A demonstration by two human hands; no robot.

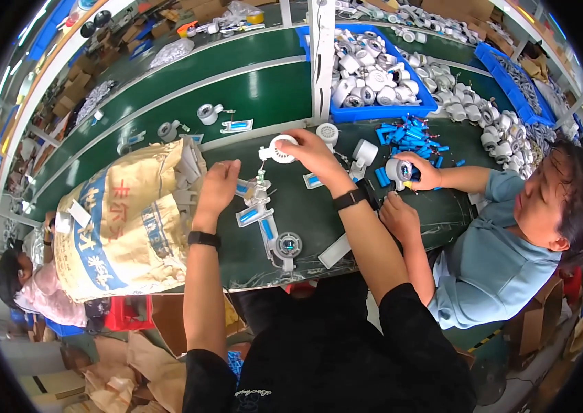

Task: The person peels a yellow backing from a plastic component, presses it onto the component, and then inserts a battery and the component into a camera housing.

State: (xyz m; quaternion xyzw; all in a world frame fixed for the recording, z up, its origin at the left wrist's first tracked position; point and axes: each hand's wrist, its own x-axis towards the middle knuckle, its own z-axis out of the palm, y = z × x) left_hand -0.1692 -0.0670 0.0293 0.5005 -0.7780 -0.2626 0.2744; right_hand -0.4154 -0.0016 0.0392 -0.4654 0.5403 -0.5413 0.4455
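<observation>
My right hand (312, 157) grips a round white fan head (282, 149) by its slotted rim, above the green work table. A small green circuit board (261, 177) hangs below the fan head. Beside the paper sack, my left hand (221, 180) is closed, its fingers pressed together; what they hold, if anything, is hidden. Between my forearms lie an open white handle with a blue battery (248, 216) and a grey fan head with its motor showing (287, 245). Another white fan head (328, 133) lies just beyond my right hand.
A large printed paper sack (133, 220) holding white parts stands at left. To the right, a co-worker's hand (423, 172) holds a fan head near loose blue batteries (409, 136). A blue bin (382, 111) of fan heads sits behind. A white post (322, 62) rises beyond my hands.
</observation>
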